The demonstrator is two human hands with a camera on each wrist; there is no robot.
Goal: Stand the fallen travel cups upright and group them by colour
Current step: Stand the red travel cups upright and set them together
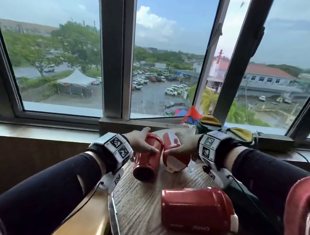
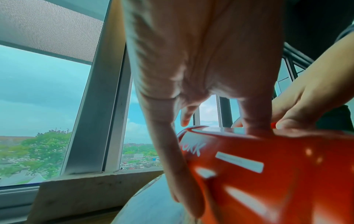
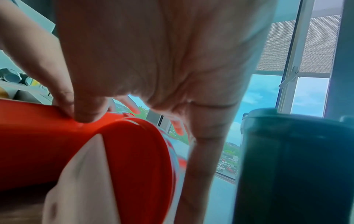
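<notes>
On round table [image 1: 144, 204], 3 red cups lying, L hand [image 1: 141, 142] gripping one [image 1: 147, 159], R hand [image 1: 183, 145] another [image 1: 175, 155].

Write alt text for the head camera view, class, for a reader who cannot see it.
Two hands, left hand and right hand, each grip a fallen red travel cup, the left cup and the right cup, on a round wooden table before a window. A third red cup lies nearer; dark green cups stand behind.

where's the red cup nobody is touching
In the head view the untouched red cup lies on its side at the near right of the round table, nearer the person than the two held cups.
</notes>
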